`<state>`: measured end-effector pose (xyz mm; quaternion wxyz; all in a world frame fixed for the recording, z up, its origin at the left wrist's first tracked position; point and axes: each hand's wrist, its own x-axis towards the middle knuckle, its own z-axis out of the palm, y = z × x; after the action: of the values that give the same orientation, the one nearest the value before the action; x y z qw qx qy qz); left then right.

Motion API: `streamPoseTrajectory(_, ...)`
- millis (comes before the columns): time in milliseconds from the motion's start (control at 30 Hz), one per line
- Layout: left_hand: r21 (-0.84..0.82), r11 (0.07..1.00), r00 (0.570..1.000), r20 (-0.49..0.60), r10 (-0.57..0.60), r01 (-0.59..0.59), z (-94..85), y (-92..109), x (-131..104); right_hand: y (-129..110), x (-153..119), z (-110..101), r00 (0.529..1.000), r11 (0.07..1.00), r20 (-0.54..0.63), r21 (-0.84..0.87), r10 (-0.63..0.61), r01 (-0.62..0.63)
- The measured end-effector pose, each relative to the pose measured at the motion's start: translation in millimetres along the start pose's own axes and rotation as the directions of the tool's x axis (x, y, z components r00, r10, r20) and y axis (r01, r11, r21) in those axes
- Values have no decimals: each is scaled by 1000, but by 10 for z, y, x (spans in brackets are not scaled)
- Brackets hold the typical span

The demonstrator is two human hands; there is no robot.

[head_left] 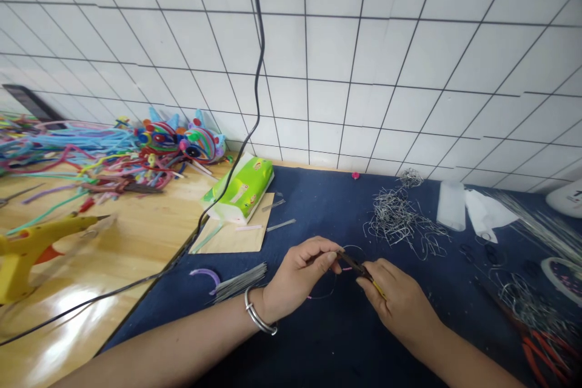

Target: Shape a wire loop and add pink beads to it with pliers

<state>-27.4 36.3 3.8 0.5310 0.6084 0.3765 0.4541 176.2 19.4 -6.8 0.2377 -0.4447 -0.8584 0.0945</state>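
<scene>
My right hand (398,297) is wrapped round a pair of pliers (359,268) with dark jaws and a yellow handle. The jaws point left and meet the fingertips of my left hand (302,276). Thumb and finger of that hand pinch a thin wire (333,288), which curves in a loop below and behind the pliers. Small pink bits show on the wire. The exact spot where the jaws grip is hidden by my fingers. A silver bangle (259,315) sits on my left wrist.
Straight wires (240,282) and a purple curved strip (207,279) lie left on the dark blue cloth (318,345). Behind are a green tissue pack (240,188) and a tangled wire heap (395,218). Red-handled tools (541,351) lie right. A yellow glue gun (40,248) and black cable (200,224) are left.
</scene>
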Motion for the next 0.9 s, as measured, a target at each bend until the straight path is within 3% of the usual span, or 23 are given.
streamPoseTrajectory(900,-7,1000,999,14,30,-30,-32,-24,22,-98,34,-39,979,928,133,320,156,-191)
